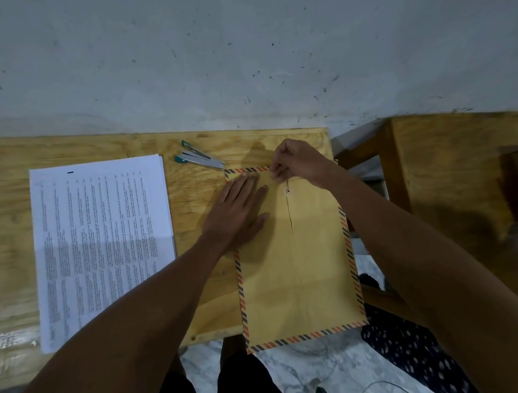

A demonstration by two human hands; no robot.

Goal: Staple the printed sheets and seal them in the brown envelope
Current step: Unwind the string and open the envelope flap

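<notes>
Right hand (298,162): fingertips are pinched on the closure string (287,183) at the far, flap end of the brown envelope (296,269), just above the eyelet button (288,191); grip is closed on the string, though how tightly cannot be told. Left hand (237,212): fingers straight and spread, palm pressed flat on the envelope's far-left area, nothing gripped, envelope just held down. Envelope's long axis runs away from the person, flap end far, near end overhanging the tabletop (197,181) edge toward the lap. Printed sheets (102,241) lie well to the left of both hands, on the tabletop, long axis roughly parallel to the envelope; a dark mark near the far edge may be a staple or clip, too small to tell. Stapler (198,159) sits between the sheets and the envelope's far corner, apart from both. Judged: string is being worked at the flap, sheets not yet inside. Key relation: sheets lie left, so the left hand is nearer for the pick; the opening faces away, so insertion would run near-to-far reversed unless the envelope is turned.
</notes>
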